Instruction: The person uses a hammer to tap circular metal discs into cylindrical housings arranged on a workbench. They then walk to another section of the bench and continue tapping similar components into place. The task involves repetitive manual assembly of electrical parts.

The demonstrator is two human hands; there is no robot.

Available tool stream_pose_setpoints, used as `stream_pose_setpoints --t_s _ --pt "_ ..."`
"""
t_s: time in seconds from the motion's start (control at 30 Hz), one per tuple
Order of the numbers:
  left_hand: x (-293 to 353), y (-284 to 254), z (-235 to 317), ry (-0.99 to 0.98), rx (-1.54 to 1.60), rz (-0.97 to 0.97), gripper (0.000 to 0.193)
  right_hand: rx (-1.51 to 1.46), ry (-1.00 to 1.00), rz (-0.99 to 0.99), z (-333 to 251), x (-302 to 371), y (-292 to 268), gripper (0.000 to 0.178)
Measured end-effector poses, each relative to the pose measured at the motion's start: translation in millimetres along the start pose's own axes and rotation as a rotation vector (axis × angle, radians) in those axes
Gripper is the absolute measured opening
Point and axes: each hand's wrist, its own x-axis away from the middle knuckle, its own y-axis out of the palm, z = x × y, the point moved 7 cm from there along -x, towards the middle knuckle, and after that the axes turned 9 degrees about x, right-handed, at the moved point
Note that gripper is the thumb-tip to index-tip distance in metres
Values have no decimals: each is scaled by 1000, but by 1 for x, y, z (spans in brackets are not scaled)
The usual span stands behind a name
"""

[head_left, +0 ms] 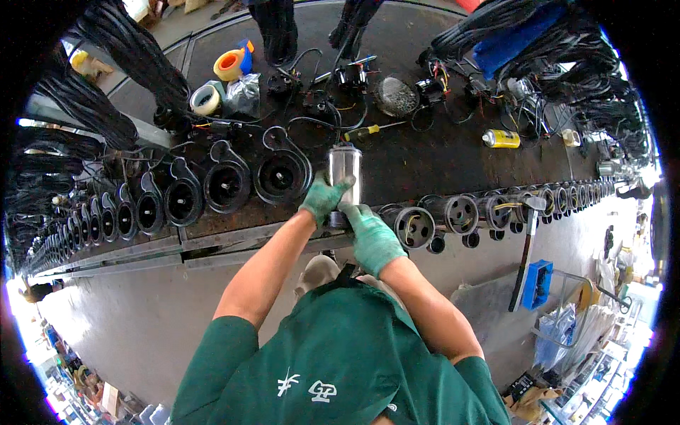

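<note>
A shiny silver metal cylinder (345, 164), with dark parts at its ends, lies over the bench's near edge, pointing away from me. My left hand (326, 196), in a green glove, is closed round its left side, thumb across the top. The gloved right hand (373, 237) grips the cylinder's near part from the right; its fingertips are partly hidden. Just left of my left hand stands a black round housing with a curved hook-like arm (280, 176). On the right, an open-ended dark cylinder housing (409, 227) sits by the edge.
Rows of similar housings line the bench (418, 159) both ways. Beyond the cylinder lie a yellow-handled screwdriver (363, 132), a yellow can (501, 139), tape rolls (228, 65) and bundled black cables (276, 32). A hammer (527, 258) hangs at the edge near a blue crate (538, 285).
</note>
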Motion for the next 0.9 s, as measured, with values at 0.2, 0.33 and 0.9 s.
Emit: stream_pose_setpoints --t_s 0.2,0.33,0.9 --pt "40 10 -68 -429 862 -244 56 -45 -34 128 -12 -26 -35 62" --pt "66 30 7 -200 850 -324 63 -91 165 187 6 -73 -47 57" --pt "46 35 19 -89 894 3 43 -82 -53 152 48 -130 -22 78"
